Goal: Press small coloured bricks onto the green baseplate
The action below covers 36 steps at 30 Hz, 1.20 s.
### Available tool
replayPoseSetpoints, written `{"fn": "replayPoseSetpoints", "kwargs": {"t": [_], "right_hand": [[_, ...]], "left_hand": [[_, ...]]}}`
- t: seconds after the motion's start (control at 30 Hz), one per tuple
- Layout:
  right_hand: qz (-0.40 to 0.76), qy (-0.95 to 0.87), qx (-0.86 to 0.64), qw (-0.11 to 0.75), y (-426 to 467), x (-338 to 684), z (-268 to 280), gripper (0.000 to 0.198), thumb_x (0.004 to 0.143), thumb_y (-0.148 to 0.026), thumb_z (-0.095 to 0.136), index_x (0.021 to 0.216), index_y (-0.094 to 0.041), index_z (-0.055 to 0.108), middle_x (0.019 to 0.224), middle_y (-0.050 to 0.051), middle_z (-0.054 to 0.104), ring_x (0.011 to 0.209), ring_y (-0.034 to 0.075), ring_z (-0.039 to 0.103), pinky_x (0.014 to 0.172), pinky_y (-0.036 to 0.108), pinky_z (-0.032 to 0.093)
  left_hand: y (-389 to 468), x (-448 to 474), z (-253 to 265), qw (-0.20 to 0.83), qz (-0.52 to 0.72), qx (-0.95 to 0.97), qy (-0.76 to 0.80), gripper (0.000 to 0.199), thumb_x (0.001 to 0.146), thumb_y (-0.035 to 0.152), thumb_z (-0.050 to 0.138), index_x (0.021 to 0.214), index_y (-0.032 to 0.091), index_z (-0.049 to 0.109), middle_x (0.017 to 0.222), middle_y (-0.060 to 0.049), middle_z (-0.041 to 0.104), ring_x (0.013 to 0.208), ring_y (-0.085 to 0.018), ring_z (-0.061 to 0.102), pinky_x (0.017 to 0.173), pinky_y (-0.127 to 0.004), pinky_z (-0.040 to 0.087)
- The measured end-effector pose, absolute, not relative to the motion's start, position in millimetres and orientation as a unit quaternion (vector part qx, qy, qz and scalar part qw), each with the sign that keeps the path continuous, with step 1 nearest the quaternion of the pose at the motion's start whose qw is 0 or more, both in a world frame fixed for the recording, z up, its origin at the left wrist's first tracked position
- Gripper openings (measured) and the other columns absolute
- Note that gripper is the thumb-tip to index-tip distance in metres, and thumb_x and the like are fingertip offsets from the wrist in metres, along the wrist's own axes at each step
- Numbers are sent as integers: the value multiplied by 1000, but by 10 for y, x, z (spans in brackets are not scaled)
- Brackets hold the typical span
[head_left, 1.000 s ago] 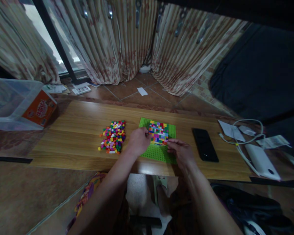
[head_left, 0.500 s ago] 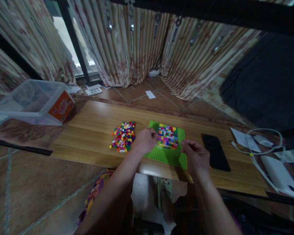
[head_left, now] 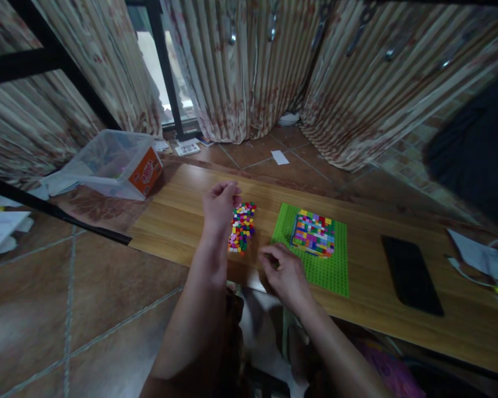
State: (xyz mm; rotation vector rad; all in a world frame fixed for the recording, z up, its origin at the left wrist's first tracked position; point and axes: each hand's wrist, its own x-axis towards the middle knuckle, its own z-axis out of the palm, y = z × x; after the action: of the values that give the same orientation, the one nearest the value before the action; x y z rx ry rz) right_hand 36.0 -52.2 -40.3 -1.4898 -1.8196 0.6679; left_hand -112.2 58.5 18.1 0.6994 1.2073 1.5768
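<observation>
A heap of small multicoloured bricks (head_left: 243, 228) lies on the wooden table. My left hand (head_left: 222, 202) is over its far left side, fingers curled together; whether anything is between them is too small to see. My right hand (head_left: 285, 269) hovers between the heap and the near left corner of the green baseplate (head_left: 323, 279), covering part of that corner. Its thumb and fingers are bent into a pinch, and what they hold, if anything, cannot be made out. On the baseplate sits a block of many coloured bricks (head_left: 314, 234), joined closely in rows.
A black phone (head_left: 411, 275) lies to the right of the baseplate. Beyond it are white paper (head_left: 477, 251) and a white cable (head_left: 471, 275). A clear plastic bin (head_left: 108, 157) with an orange label stands past the table's left end. Curtains (head_left: 269, 72) hang behind.
My view has turned left, so the table appears further right. My left hand has gone from the baseplate to the brick heap. My right hand has moved left, from the baseplate's right side to its near left corner.
</observation>
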Motion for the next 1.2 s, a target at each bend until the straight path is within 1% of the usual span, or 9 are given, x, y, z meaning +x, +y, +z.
{"fn": "replayPoseSetpoints", "kwargs": {"t": [0.13,0.33,0.5,0.63,0.73,0.87,1.0,1.1,1.2], "right_hand": [[214,-729,-581,292,-511,159,-462,18,88,-32,59,98,-20,69,94,5,68,87,20,62,79,32,47],[121,-736,-627,223,-481,-52,-517,20,83,-40,66,90,-21,69,90,6,65,87,24,59,78,35,44],[110,-738,-626,227,-456,-92,-547,16,88,-35,60,86,-21,69,90,6,65,88,24,59,79,36,42],[146,-733,-609,264,-440,-65,-520,14,89,-29,58,84,-20,68,88,6,67,87,22,61,80,35,43],[207,-701,-596,333,-446,9,-437,14,90,-27,55,86,-21,68,86,3,69,80,18,63,76,30,46],[262,-639,-589,420,-484,215,-291,16,88,-30,57,86,-22,70,83,2,71,73,15,64,70,27,49],[272,-556,-623,478,-534,559,-216,18,82,-36,63,85,-22,74,87,3,73,79,18,66,74,30,51],[265,-493,-657,505,-573,888,-229,22,79,-40,67,88,-21,75,94,6,74,86,21,66,80,35,51],[263,-455,-694,492,-616,1193,-261,29,78,-42,66,91,-19,75,93,9,73,80,21,66,75,36,52]], "left_hand": [[548,-1163,217,524,648,279,478,10,70,22,67,75,15,62,66,2,60,52,-4,51,54,-17,40],[533,-1166,230,525,641,276,487,8,72,22,66,74,16,61,68,1,60,54,-5,51,54,-16,41],[524,-1177,228,535,641,276,476,8,71,21,67,75,15,63,68,2,60,54,-4,52,55,-16,40],[525,-1182,216,543,631,283,476,9,70,21,69,75,15,63,68,2,61,54,-5,53,55,-16,40],[534,-1161,205,551,611,294,486,12,69,23,72,74,15,64,68,1,63,54,-5,53,54,-17,41],[531,-1091,199,546,592,324,497,12,69,24,73,73,15,65,66,1,63,53,-6,53,54,-18,42],[506,-980,176,540,568,364,503,12,70,25,70,74,15,66,63,1,62,52,-7,52,52,-18,41],[492,-881,112,534,543,400,510,12,72,27,69,72,16,66,64,1,62,55,-8,53,54,-19,43],[482,-788,24,507,504,484,505,10,74,25,64,69,17,66,64,1,62,58,-10,54,57,-21,43]]}}
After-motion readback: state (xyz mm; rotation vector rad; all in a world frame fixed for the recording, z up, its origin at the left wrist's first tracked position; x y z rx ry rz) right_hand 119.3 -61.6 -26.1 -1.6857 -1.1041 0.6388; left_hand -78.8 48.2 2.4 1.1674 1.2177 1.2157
